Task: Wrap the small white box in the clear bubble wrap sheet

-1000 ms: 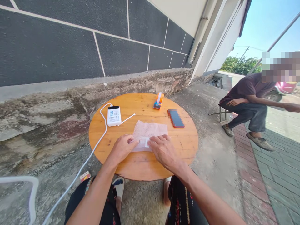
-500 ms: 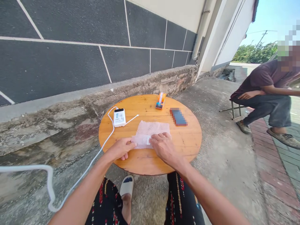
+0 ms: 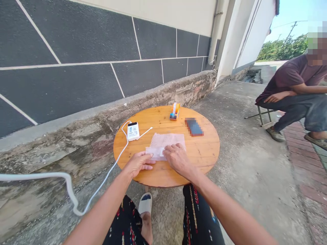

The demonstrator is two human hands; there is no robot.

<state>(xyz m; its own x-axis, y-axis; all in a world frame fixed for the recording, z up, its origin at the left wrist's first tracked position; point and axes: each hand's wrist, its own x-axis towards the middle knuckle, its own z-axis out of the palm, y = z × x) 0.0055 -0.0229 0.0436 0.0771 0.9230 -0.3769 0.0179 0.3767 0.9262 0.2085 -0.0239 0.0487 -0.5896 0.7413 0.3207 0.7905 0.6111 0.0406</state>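
Note:
A pale pink tissue (image 3: 167, 142) lies flat on the round wooden table (image 3: 204, 154), its near edge folded over. My left hand (image 3: 138, 162) rests at the tissue's near left corner, fingers together and pinching the folded edge. My right hand (image 3: 177, 157) presses down on the near edge, fingers curled on the fold, beside a small white piece (image 3: 161, 152).
A white power bank (image 3: 133, 131) with a white cable (image 3: 102, 180) sits on the table's left. An orange tape dispenser (image 3: 175, 111) and a dark phone (image 3: 193, 126) lie at the back. Another person (image 3: 296, 92) sits on a stool at the right. A dark tiled wall runs behind.
The camera has tilted up and pulled back, so the table looks smaller. Both hands stay on the tissue's near edge; the left hand has slid slightly toward the table's edge.

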